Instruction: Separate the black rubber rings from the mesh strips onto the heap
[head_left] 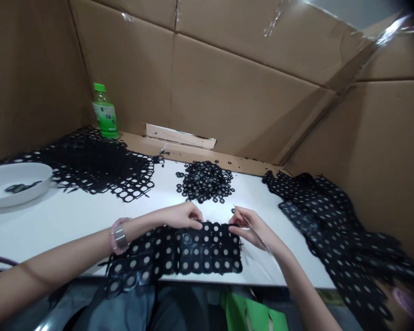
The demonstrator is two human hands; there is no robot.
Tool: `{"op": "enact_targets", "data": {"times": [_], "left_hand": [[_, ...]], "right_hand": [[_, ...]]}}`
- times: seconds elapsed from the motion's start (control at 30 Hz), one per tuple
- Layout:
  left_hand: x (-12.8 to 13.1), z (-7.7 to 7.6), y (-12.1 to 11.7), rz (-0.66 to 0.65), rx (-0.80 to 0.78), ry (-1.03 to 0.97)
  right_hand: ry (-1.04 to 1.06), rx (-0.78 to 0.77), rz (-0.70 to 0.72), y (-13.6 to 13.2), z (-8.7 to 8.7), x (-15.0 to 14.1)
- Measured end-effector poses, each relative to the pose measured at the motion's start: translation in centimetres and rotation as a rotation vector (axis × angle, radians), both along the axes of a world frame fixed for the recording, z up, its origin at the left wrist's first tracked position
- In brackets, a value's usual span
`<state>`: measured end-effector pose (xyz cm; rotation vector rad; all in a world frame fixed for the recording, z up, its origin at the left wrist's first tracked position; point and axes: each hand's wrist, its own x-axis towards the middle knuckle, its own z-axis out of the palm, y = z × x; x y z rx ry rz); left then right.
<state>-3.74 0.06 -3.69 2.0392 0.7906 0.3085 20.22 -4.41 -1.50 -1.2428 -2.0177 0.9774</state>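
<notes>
Black perforated sheet (200,250) lies flat on the white table (65,234) directly under both hands, at the table's near edge: a grid of square cells, each with a round hole, some cells glossy and a few ragged strands at its left end. The left hand (181,217) and right hand (243,225) are close together but not touching, with the left fingertips pinching the sheet's upper edge. The right hand grips slim metal tweezers (249,225) against its fingers, also at that edge. Just beyond the hands sits a heap of small black rings (205,181). A black hole-riddled lattice (100,161) spreads further off to the left, beside a white bowl (17,184). More black perforated sheeting (331,225) trails off the table to the right of the right hand.
</notes>
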Motion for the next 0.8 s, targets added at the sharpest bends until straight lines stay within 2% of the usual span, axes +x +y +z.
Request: {"op": "enact_targets", "data": {"times": [0.07,0.13,0.17,0.27,0.33,0.4,0.5,0.6,0.8], "left_hand": [[1.0,-0.7,0.3,-0.002,0.035,0.023],[1.6,-1.0,0.6,-0.01,0.046,0.028],[1.7,-1.1,0.6,-0.018,0.044,0.026],[1.9,-1.0,0.7,-0.033,0.033,0.031],[2.0,-0.9,0.4,-0.005,0.058,0.05],[2.2,-0.8,0.0,0.058,0.107,0.086],[2.3,-0.8,-0.5,0.131,0.181,0.137],[2.2,-0.9,-0.7,0.129,0.202,0.143],[1.9,-1.0,-0.7,0.111,0.174,0.11]], "right_hand": [[-0.005,0.08,-0.123,-0.2,0.3,0.2],[0.126,0.133,-0.26,-0.2,0.3,-0.8],[0.249,0.098,-0.294,-0.2,0.1,-1.6],[0.644,-0.137,-0.292,0.1,-1.4,-4.2],[0.785,-0.188,-0.346,0.4,-2.9,-5.3],[0.776,-0.187,-0.435,0.6,-4.3,-5.7],[0.598,-0.152,-0.487,0.5,-5.5,-5.4],[0.468,-0.071,-0.478,0.3,-5.7,-5.0],[0.375,0.0,-0.471,0.3,-5.8,-4.9]]}}
